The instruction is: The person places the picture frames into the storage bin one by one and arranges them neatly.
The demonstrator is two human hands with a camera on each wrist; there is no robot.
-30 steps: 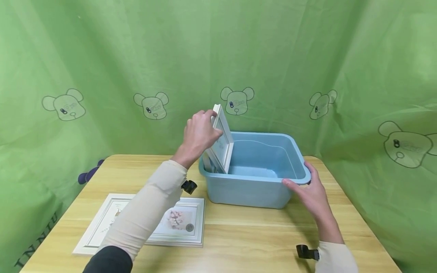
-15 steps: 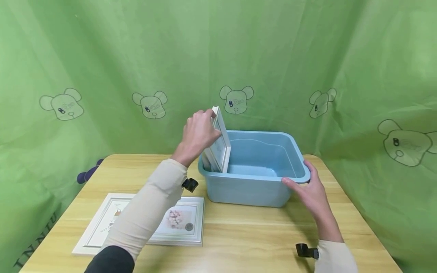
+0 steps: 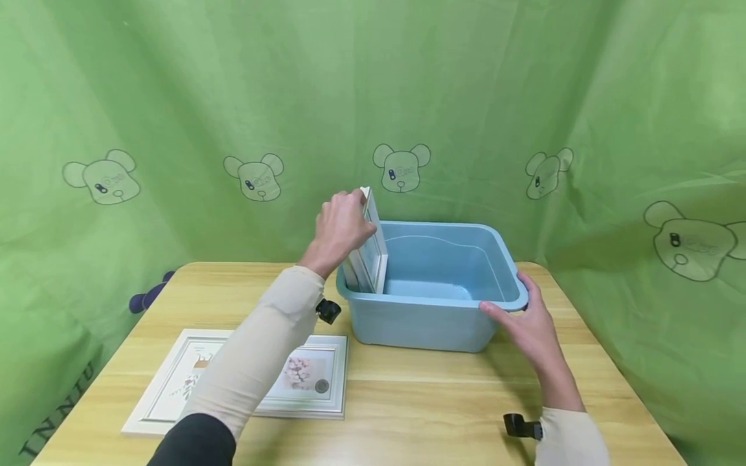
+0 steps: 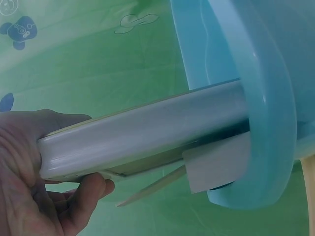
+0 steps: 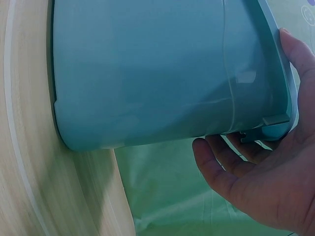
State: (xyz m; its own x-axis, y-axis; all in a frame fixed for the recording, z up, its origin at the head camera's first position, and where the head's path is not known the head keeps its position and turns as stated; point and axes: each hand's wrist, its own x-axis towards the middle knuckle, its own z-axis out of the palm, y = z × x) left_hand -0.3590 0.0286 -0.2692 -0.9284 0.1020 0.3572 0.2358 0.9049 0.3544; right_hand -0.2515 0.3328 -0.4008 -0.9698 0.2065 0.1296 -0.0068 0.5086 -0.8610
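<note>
My left hand (image 3: 340, 226) grips the top of a white picture frame (image 3: 375, 249), its thumb on one face and fingers on the other. That frame stands nearly upright at the left end of a light blue plastic basin (image 3: 419, 323). In the left wrist view, a flat white piece (image 4: 219, 164) lies beside the held frame (image 4: 147, 130), partly outside the rim; most of it is hidden. At the basin's right front corner, my right hand (image 3: 527, 323) holds the rim, thumb at the front and fingers around the side.
Two more white picture frames lie flat on the wooden table (image 3: 431, 408) at the left: one with a plant print (image 3: 186, 382) and one with pink flowers (image 3: 303, 375). My left forearm covers part of both. A green curtain (image 3: 315, 97) hangs behind and around the table.
The held picture frame has sunk a little and shifted left, turning more upright toward the basin's left end. My left hand moved slightly with it. My right hand keeps its hold on the rim.
</note>
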